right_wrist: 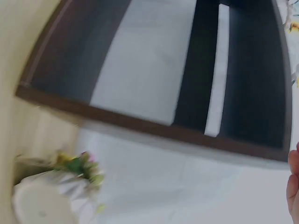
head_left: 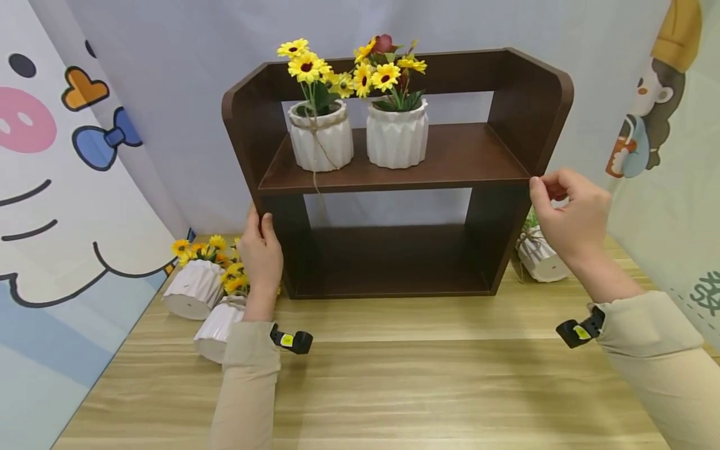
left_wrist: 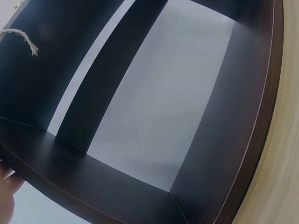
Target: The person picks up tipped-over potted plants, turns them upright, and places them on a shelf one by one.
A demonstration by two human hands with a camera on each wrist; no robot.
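Observation:
A dark brown two-tier wooden shelf (head_left: pixel 388 290) stands upright on the table. On its upper board are two white ribbed flowerpots: the left pot (head_left: pixel 329 147), tied with twine, holds yellow flowers; the right pot (head_left: pixel 397 139) holds yellow flowers and a dark red one. My left hand (head_left: pixel 261 256) lies against the shelf's outer left side, fingers fairly straight. Beside the right panel, level with the upper board, is my right hand (head_left: pixel 570 215), its fingers loosely bent around nothing. The right wrist view shows that hand's fingers (right_wrist: pixel 293 186) just outside the panel; contact is unclear.
Two white pots with yellow flowers lie tipped over at the left, a farther pot (head_left: pixel 194 290) and a nearer pot (head_left: pixel 216 331). Another tipped pot (head_left: pixel 542 256) lies right of the shelf. A pale curtain (head_left: pixel 169 62) hangs behind the wood-grain table (head_left: pixel 405 375).

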